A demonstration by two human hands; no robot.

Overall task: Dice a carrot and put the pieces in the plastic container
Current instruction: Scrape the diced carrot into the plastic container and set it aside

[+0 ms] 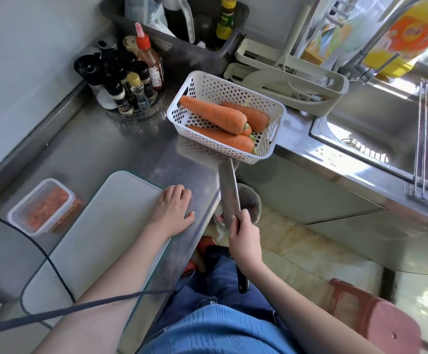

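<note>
The container point(40, 206) of diced carrot sits at the far left of the tabletop point(121, 139). My left hand point(173, 209) lies flat on the board point(100, 226), fingers point(179, 191) relaxed. Whole carrots point(214, 114) lie in the basket point(227, 118), well beyond. My right hand point(244, 237) grips the cleaver point(229, 195).

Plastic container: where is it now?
The plastic container sits at the head view's left, on the steel counter beside the cutting board's left edge, holding diced carrot.
</note>
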